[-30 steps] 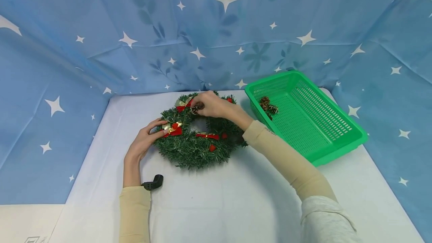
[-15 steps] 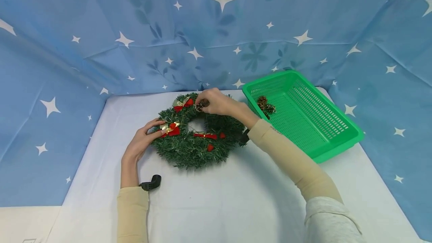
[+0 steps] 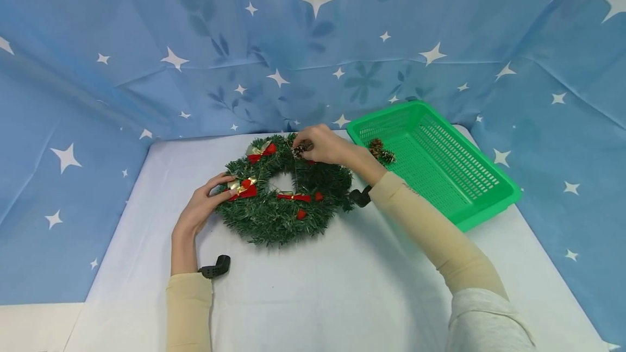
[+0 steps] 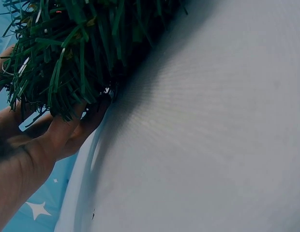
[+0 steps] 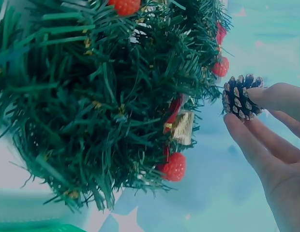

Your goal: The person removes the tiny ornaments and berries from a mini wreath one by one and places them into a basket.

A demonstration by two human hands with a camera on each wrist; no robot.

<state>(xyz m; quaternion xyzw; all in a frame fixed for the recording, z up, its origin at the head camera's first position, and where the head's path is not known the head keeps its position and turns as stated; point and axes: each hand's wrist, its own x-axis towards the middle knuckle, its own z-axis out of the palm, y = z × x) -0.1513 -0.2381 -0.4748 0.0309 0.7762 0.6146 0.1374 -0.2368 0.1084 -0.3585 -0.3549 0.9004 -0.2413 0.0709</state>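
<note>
"Held items?"
"Left hand (image 3: 199,208), gripping the wreath (image 3: 274,221) by its left side; right hand (image 3: 326,144), pinching a single pinecone (image 5: 239,100) at the wreath's far side."
"Surroundings?"
"Green basket (image 3: 435,170), right of the wreath, more pinecones (image 3: 379,150) inside; white-covered worktop (image 3: 303,297) beneath the wreath."

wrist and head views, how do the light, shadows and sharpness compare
Head: bright and fairly even, with a soft shadow beside the right arm on the white cloth; left wrist: dimmer, cloth greyish, deep shadow along the wreath; right wrist: hazy teal cast, pine cone scales still distinct, backdrop washed out and soft.
</note>
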